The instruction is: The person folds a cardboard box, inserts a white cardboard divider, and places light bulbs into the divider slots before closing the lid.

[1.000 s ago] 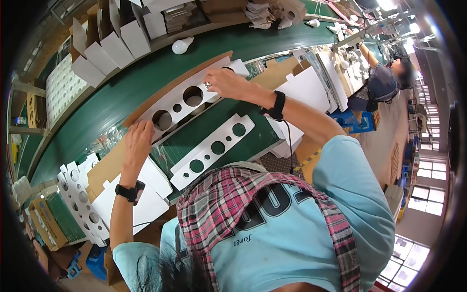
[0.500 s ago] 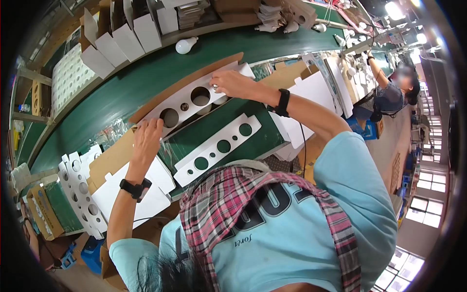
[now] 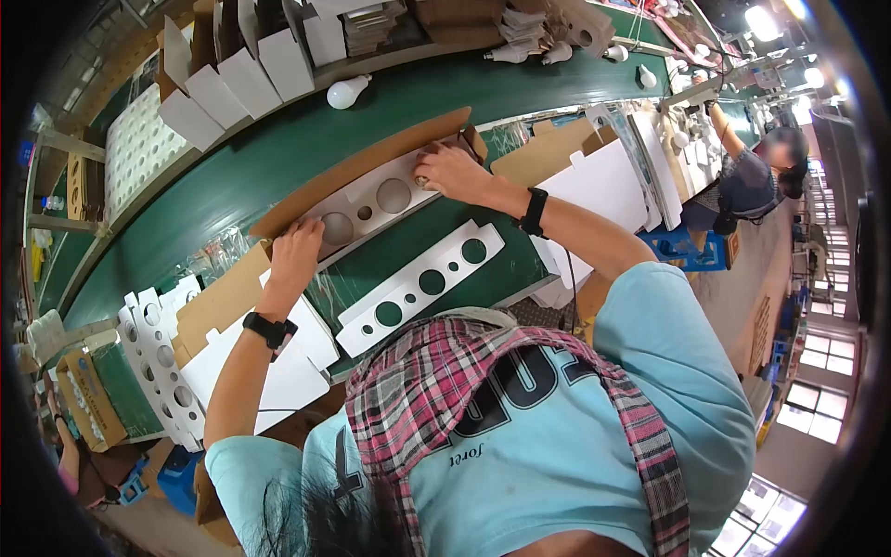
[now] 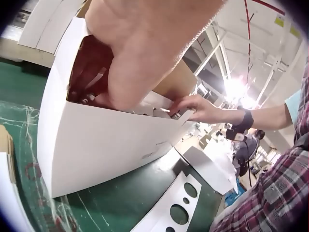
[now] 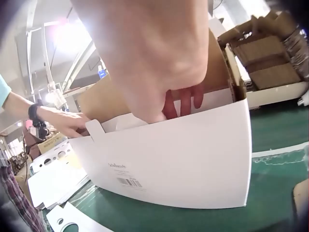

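Observation:
A long white box (image 3: 371, 228) with a brown inner side stands on the green table. Inside it lies a white cardboard insert (image 3: 368, 197) with round holes, pale grey showing through them. My left hand (image 3: 295, 252) reaches over the box's left end, its fingertips inside and partly hidden by the wall (image 4: 106, 150). At the right end, my right hand (image 3: 453, 174) presses down with its fingers (image 5: 185, 101) inside the box. A second punched insert (image 3: 408, 281) lies flat on the table, nearer my body.
A light bulb (image 3: 348, 92) lies beyond the box. Open white cartons (image 3: 219, 97) stand on the far shelf. Flat white box blanks (image 3: 594, 190) lie at right, and punched inserts (image 3: 153, 376) at left. Another person (image 3: 742, 176) works farther right.
The insert has sunk from the box's top edge down into it, and more of the brown inner wall shows. Both hands have gone down with it.

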`<state>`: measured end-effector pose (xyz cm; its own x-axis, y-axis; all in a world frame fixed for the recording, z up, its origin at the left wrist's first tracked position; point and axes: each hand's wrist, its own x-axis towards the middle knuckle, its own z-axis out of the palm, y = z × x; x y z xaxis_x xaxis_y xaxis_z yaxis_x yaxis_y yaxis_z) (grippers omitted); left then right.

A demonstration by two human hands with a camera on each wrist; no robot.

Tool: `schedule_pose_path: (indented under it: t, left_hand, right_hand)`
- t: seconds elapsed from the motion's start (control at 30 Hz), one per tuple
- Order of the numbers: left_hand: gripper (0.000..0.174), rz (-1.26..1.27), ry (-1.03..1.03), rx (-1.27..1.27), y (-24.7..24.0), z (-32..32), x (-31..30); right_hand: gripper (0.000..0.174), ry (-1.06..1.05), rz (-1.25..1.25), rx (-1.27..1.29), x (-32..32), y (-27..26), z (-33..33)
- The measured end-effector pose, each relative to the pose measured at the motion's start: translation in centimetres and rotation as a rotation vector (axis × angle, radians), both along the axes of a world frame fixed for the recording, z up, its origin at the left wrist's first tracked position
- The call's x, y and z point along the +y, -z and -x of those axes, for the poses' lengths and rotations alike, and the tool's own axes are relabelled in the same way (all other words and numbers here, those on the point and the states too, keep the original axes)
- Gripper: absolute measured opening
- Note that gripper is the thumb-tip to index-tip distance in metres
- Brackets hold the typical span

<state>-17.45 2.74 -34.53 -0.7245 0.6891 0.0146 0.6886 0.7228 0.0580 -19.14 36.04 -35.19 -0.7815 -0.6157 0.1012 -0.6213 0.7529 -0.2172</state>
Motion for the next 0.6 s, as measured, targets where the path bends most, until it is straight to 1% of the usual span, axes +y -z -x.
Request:
schedule_pose_path:
  t: [0.03, 0.13, 0.17, 0.2, 0.23, 0.27, 0.3, 0.37, 0.47, 0.57, 0.6]
  left_hand:
    - [0.02, 0.016, -0.01, -0.005, -0.2, 0.1, 0.0]
    - [0.031, 0.105, -0.091, -0.075, -1.3, -0.6, 1.3]
    - [0.037, -0.032, -0.073, -0.013, -1.6, -0.7, 2.2]
    - [0.043, -0.168, -0.058, 0.041, -3.0, -1.3, 3.6]
    - [0.049, -0.303, -0.049, 0.094, -3.8, -1.9, 4.6]
    - [0.063, -0.344, -0.076, -0.023, -3.2, -1.7, 5.3]
    - [0.063, -0.34, -0.122, -0.019, -2.3, -1.6, 5.8]
    - [0.063, -0.336, -0.201, -0.003, -0.7, -0.9, 6.8]
    - [0.059, -0.311, -0.262, -0.021, -0.5, 0.6, 7.7]
    - [0.052, -0.2, -0.212, -0.026, -0.1, 1.7, 7.6]
    - [0.048, -0.125, -0.237, -0.088, -0.8, 2.0, 7.9]
  right_hand:
    - [0.018, 0.0, 0.033, -0.005, 0.1, 0.3, -0.2]
    - [0.019, 0.0, 0.118, 0.023, 0.5, 1.2, 0.3]
    - [0.02, -0.005, 0.137, 0.039, 0.7, 2.0, 0.3]
    - [0.021, -0.012, 0.156, 0.047, 0.8, 2.7, -0.1]
    - [0.022, 0.028, 0.164, -0.011, 0.7, 2.3, -0.5]
    - [0.023, 0.064, 0.171, -0.065, 0.6, 1.8, -0.7]
    - [0.024, 0.098, 0.179, -0.114, 0.4, 1.4, -0.7]
    - [0.024, 0.077, 0.173, -0.087, 0.3, 1.8, -0.4]
    - [0.024, 0.084, 0.188, -0.071, 0.5, 2.3, -0.7]
    - [0.025, 0.11, 0.183, -0.054, 0.2, 1.9, -1.0]
    - [0.025, 0.116, 0.17, -0.044, 0.1, 1.9, -1.0]
